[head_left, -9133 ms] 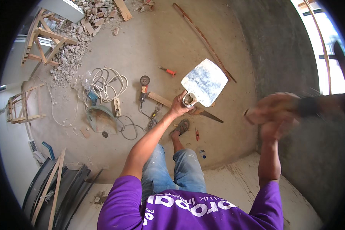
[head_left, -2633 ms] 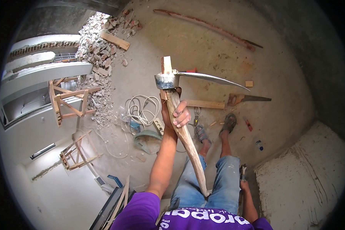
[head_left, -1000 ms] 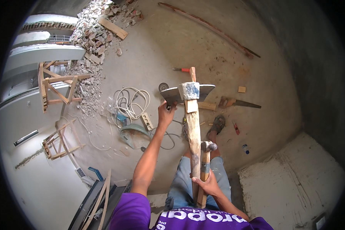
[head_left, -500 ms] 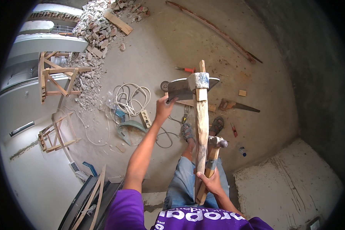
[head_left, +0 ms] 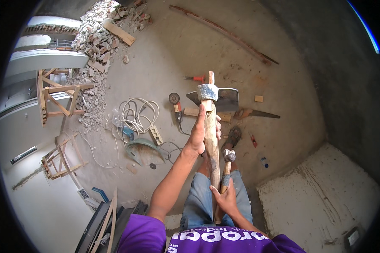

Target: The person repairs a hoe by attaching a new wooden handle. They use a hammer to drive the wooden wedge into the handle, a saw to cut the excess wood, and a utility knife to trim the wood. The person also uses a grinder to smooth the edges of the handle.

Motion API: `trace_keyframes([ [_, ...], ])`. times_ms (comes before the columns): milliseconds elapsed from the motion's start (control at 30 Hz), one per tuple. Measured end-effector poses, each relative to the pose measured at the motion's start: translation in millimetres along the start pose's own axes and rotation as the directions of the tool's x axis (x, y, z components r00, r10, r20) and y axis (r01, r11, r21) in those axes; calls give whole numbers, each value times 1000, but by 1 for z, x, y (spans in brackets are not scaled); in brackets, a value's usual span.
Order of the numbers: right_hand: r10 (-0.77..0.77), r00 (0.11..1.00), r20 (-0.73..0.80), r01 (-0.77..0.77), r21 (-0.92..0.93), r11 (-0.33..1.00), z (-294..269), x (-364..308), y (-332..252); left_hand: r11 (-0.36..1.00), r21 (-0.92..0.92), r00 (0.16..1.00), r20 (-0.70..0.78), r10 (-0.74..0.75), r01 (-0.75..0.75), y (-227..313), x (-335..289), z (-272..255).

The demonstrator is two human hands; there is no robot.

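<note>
My left hand (head_left: 200,137) grips the wooden handle of a pickaxe (head_left: 211,126) just below its steel head (head_left: 213,96), holding it upright in front of me. My right hand (head_left: 226,198) is lower, closed around the handle of a small hammer (head_left: 228,162) whose metal head sits against the pickaxe handle. I stand in jeans and a purple shirt on a concrete floor (head_left: 177,55).
On the floor lie an angle grinder (head_left: 176,105), a coiled white cable with a power strip (head_left: 141,120), a hand saw (head_left: 255,113), a red-handled screwdriver (head_left: 196,78) and a curved guard (head_left: 143,149). Rubble (head_left: 95,50) and wooden trestles (head_left: 55,95) stand left; a plastered wall (head_left: 325,189) is right.
The pickaxe, held one-handed and tilted earlier, now stands upright. My right hand has come in with the hammer beside the handle. The view has shifted slightly.
</note>
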State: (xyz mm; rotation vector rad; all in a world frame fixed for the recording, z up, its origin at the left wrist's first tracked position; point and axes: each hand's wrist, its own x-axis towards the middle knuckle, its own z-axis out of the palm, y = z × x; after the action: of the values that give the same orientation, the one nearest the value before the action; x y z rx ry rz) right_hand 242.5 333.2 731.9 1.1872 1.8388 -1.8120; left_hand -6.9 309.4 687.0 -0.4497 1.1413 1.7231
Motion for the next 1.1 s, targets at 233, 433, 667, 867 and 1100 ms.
trace_keyframes([
  [233,164,984,-73,-125,381,916,-8,12,51,951,-308,960,273,63,25,-4,1,-16],
  [433,432,900,58,-373,615,695,-88,41,109,980,-120,966,184,182,-161,-14,11,6],
  [667,669,733,123,-395,877,272,-162,33,236,726,387,821,202,534,-568,-15,38,56],
  [867,731,647,216,-438,890,125,-179,-4,337,24,759,506,410,759,-651,-4,52,72],
  [1100,573,794,-201,-607,-295,738,-147,-60,434,-198,880,610,447,654,-432,-17,41,28],
])
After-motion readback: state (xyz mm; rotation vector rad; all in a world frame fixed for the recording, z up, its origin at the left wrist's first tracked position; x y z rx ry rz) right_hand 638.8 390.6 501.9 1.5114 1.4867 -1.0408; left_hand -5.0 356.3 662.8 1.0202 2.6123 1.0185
